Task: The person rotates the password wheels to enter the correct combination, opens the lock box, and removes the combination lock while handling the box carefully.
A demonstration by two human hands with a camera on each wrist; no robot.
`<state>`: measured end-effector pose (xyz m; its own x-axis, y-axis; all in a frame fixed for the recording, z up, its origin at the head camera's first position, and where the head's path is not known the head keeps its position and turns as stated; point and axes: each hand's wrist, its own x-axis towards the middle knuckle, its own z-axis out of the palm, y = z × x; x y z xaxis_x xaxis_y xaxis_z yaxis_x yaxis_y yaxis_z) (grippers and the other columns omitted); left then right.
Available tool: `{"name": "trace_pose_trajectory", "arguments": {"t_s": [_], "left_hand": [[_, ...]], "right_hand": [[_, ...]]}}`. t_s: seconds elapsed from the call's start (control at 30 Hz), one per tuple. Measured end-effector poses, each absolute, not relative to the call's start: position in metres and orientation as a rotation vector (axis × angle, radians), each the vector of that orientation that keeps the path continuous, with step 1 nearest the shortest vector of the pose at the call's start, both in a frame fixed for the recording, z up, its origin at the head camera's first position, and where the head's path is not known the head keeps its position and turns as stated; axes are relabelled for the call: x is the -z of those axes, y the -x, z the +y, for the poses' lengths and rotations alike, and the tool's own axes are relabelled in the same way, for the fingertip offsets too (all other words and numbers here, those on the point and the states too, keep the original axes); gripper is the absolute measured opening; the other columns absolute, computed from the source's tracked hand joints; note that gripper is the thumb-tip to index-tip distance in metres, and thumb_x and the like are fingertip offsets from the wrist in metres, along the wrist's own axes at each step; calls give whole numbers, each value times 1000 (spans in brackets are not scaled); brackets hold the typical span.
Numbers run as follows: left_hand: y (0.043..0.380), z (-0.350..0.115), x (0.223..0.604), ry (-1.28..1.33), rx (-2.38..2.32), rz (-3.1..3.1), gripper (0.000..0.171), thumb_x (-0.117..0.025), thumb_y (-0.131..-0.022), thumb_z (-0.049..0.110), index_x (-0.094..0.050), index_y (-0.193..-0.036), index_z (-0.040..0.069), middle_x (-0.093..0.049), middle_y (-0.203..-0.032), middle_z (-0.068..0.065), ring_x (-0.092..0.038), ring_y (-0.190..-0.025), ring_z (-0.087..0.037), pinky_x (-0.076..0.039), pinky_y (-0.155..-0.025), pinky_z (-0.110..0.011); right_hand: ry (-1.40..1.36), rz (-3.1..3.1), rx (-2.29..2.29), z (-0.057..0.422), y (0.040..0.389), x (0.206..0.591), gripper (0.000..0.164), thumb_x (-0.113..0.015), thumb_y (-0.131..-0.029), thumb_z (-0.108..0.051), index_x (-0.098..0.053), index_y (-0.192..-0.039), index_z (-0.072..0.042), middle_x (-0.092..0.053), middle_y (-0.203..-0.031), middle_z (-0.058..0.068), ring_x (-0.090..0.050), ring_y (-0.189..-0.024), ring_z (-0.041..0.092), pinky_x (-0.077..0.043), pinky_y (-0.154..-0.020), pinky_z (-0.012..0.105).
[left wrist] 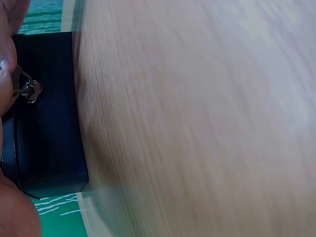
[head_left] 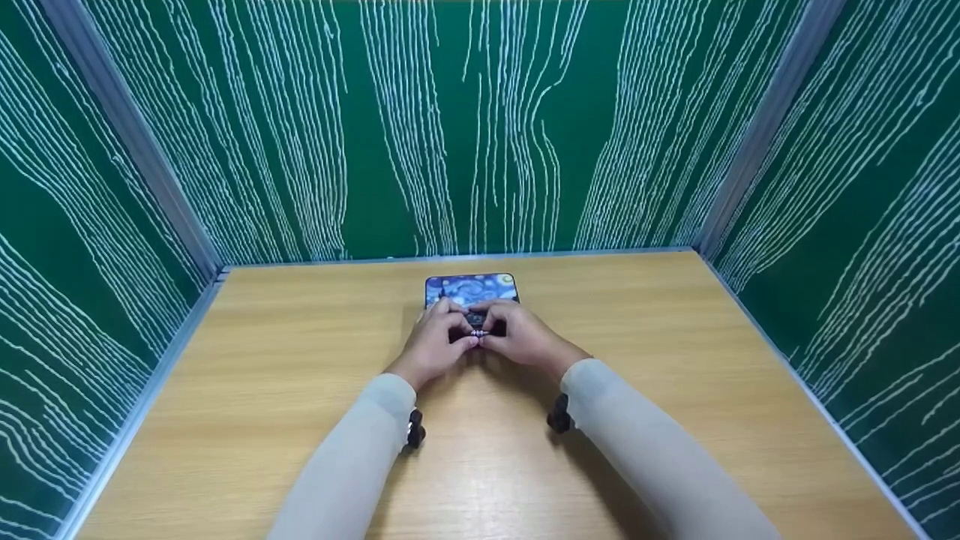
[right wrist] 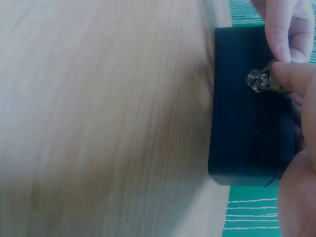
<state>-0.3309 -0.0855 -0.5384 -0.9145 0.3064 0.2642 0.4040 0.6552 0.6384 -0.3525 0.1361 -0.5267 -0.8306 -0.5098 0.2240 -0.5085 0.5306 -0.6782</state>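
Observation:
A dark box (right wrist: 242, 133) with a swirling blue painted lid (head_left: 480, 287) stands on the table, its front towards me. On its front is a silver metal latch (left wrist: 33, 92), with the bent shackle of a small bronze-coloured padlock (right wrist: 277, 85) at it. My left hand (head_left: 436, 341) pinches the padlock from the left between thumb and fingertips. From the right, my right hand (head_left: 526, 337) pinches it too, the thumb lying over its body. The two hands' fingertips meet there and hide most of the padlock. Fingers of both hands also reach over the lid's front edge.
The wooden table (head_left: 315, 397) stretches out around the box. Green walls (head_left: 390, 135) with white wavy lines rise behind and at both sides, joined by grey metal posts (head_left: 739, 172). A dark wrist device (head_left: 415, 429) sits at each sleeve cuff.

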Motion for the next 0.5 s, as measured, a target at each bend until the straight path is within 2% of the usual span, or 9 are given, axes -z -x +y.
{"name": "trace_pose_trajectory", "arguments": {"t_s": [0.5], "left_hand": [[331, -86, 539, 603, 1108, -2736, 11, -86, -102, 25, -81, -105, 15, -63, -138, -5, -56, -139, -33, -43, -122, -52]], "right_hand": [[880, 2764, 1179, 136, 353, 527, 11, -84, -102, -10, -74, -99, -12, -69, -159, 10, -59, -154, 38, -44, -134, 54]]}}
